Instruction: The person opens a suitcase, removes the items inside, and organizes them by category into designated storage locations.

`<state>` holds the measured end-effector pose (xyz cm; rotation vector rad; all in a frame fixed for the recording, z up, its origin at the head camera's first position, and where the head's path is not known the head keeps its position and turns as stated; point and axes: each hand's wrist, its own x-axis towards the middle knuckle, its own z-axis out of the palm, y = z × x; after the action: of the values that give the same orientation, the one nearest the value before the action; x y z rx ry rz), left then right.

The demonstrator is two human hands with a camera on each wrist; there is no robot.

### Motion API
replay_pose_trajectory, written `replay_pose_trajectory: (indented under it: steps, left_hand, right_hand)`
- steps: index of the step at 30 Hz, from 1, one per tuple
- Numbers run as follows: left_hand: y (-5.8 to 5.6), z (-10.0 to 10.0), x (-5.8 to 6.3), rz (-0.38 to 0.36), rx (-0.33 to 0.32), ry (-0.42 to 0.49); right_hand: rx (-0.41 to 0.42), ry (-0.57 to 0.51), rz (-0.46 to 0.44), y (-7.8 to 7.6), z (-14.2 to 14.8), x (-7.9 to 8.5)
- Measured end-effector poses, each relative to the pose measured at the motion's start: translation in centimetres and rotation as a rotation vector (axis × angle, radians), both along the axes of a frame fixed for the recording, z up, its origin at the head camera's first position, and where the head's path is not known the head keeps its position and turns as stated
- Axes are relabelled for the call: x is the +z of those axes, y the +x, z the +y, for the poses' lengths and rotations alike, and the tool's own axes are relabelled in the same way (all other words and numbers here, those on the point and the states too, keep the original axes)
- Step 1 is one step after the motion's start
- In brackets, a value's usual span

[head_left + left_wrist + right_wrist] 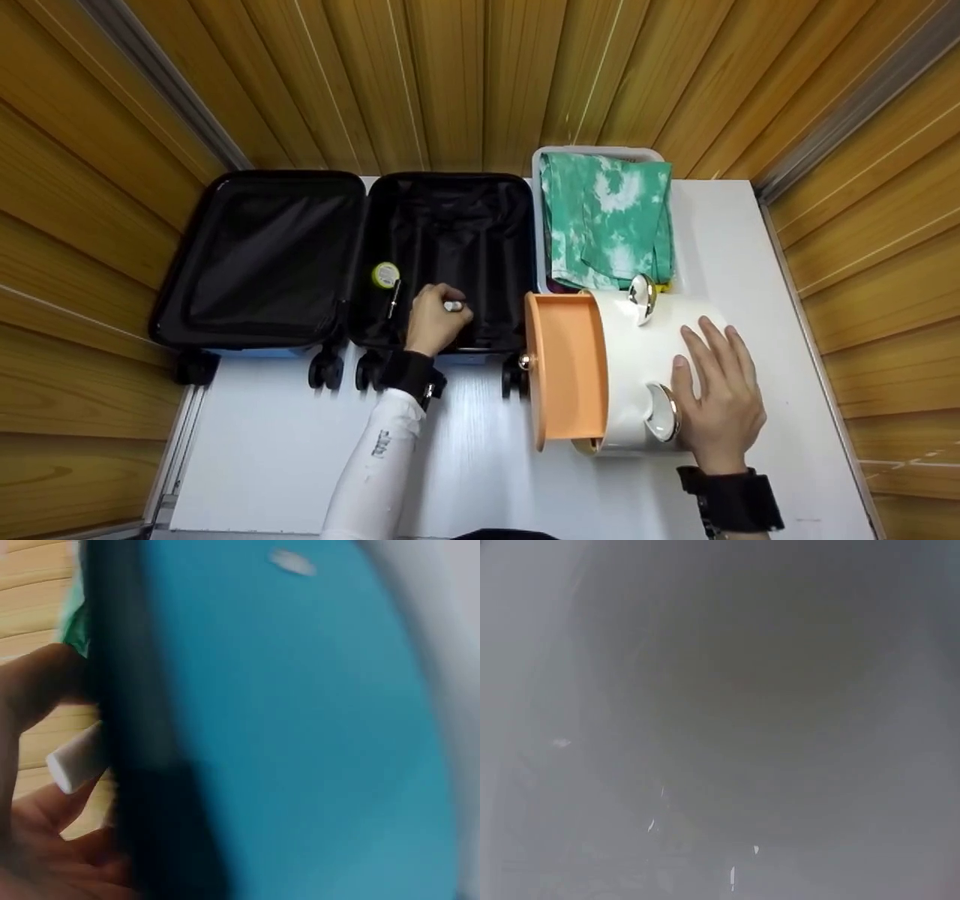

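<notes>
My left hand (436,319) is over the right half of an open suitcase (480,247) and grips a small white tube (453,306). In the left wrist view, the white tube (75,761) shows between thumb and fingers, partly hidden by the suitcase's blue shell (300,720). In the suitcase, a round yellow-green container (385,275) and a slim black pen-like item (394,298) lie left of that hand. My right hand (720,397) rests with spread fingers on a white rounded drawer box (630,360). Its orange drawer (566,367) is pulled out toward the left.
The suitcase's other half (270,255) lies unfolded at left, black-lined, with wheels at the near edge. Behind the drawer box, a white bin (537,217) holds a green-and-white cloth (607,217). Wooden panel walls enclose the white table (480,465). The right wrist view is a grey blur.
</notes>
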<state>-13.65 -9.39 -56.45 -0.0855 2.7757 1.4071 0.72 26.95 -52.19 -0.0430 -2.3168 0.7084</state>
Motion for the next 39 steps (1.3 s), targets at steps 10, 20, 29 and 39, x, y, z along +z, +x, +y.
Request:
replay_pose_trajectory:
  steps: [10, 20, 29, 39]
  left_hand:
    - [2.2, 3.1, 7.7, 0.392, -0.265, 0.469]
    - [5.7, 7.2, 11.2, 0.537, -0.650, -0.019]
    - [7.0, 10.9, 11.4, 0.525, -0.759, -0.486]
    - [7.6, 13.3, 9.4, 0.530, -0.726, -0.793]
  right_hand:
    - [0.000, 0.009, 0.007, 0.0, 0.0, -0.1]
    - [0.006, 0.007, -0.001, 0.0, 0.0, -0.2]
    - [0.000, 0.010, 0.002, 0.2, 0.1, -0.2]
    - [0.006, 0.010, 0.005, 0.0, 0.0, 0.0]
